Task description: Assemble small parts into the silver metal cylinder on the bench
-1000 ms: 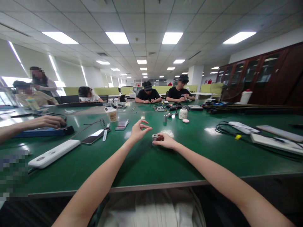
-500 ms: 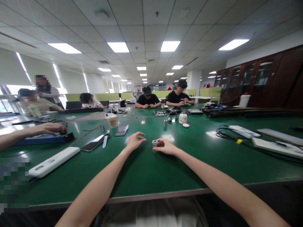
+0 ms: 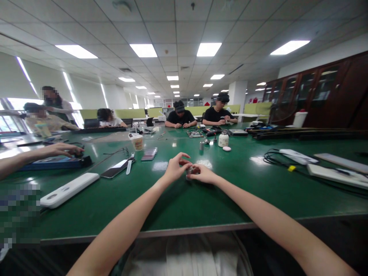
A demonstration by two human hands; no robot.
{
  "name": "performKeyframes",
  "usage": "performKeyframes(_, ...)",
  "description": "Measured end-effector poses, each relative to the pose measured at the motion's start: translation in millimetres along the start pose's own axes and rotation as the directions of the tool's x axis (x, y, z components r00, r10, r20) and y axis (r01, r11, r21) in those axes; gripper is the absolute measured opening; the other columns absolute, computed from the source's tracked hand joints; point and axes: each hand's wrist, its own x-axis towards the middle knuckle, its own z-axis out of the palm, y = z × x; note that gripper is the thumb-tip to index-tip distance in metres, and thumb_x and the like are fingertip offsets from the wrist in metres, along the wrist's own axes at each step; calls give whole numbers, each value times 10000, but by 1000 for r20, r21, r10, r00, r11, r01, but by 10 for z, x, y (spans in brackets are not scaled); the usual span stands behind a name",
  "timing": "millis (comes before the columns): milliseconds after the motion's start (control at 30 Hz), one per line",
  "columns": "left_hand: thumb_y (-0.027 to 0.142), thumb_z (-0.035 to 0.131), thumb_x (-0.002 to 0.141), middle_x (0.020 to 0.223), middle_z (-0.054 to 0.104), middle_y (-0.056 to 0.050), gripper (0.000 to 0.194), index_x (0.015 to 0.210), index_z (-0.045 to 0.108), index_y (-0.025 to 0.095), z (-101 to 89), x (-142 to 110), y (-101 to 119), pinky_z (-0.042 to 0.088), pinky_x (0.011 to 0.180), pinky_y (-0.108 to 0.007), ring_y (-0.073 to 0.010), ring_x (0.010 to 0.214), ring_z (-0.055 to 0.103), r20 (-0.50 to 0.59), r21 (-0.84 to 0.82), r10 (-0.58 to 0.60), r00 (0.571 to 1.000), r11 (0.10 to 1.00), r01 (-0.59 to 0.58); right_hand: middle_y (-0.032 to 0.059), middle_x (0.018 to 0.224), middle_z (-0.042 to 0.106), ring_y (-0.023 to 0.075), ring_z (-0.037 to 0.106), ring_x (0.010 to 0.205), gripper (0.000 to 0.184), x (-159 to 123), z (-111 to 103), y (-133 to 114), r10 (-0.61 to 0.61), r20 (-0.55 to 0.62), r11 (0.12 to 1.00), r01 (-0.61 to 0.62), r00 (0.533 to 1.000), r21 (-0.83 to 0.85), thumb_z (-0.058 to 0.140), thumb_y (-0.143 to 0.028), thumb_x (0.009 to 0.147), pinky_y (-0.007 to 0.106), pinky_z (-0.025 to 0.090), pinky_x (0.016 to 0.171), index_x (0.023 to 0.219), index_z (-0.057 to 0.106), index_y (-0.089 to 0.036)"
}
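Green counter point(image 3: 195, 209): one. Metal cylinder point(image 3: 189, 176): one, inward from the middle of the near edge. Right hand point(image 3: 205, 173): grip closed on the cylinder's side. Left hand point(image 3: 174, 168): at its top; grasping or not, cannot tell. Toward the far edge: pink disc point(image 3: 227, 148), second cylinder point(image 3: 201, 146), white jar point(image 3: 223, 140).

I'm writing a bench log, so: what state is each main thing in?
Small metal cylinder, upright, held by the right hand
Left hand, curled, fingertips at the cylinder's top; contact unclear
Second metal cylinder, standing upright
White jar, upright
Pink disc, lying flat
Paper cup, upright
Phone, lying flat
Ceiling lights, lit
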Motion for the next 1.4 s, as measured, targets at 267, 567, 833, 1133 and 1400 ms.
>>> performKeyframes(267,212,699,749,851,776,-49,337,1069,595,194,-72,15,23,569,787,-341,-219,827,737,135,16,-56,989,998,55,50,897,712,198,669,856,427,-14,-80,-51,23,41,1000,-23,999,17,785,-227,654,324,522,783,1040,621,-144)
performKeyframes(567,254,886,526,971,734,-123,808,1221,486,157,-130,4,-230,561,809,-407,-247,868,719,271,-147,-184,945,962,230,87,923,750,198,690,853,279,42,-251,-211,-64,-210,998,66,976,0,637,-345,823,305,526,774,1006,709,-147)
performKeyframes(833,278,877,536,751,720,-20,707,1132,515,163,-124,-20,-254,563,751,-359,-212,759,713,280,-118,-225,933,957,266,53,850,766,214,687,789,251,113,-248,-282,-190,-222,956,128,956,-264,654,-403,808,292,511,725,870,782,-196)
performKeyframes(1133,347,850,577,854,728,-72,587,1079,625,143,-105,-20,-235,565,757,-328,-204,794,706,299,-54,-206,932,971,232,48,1143,707,322,596,1140,308,91,-500,328,32,-221,871,-135,975,-472,765,-500,691,487,405,998,952,772,-336)
performKeyframes(1400,345,822,612,885,736,-80,519,1056,655,136,-85,-17,-225,561,785,-330,-200,806,702,295,-22,-179,939,981,193,59,1013,751,266,662,998,203,126,-455,233,-3,-273,929,-98,962,-357,668,-394,808,405,472,924,904,778,-253)
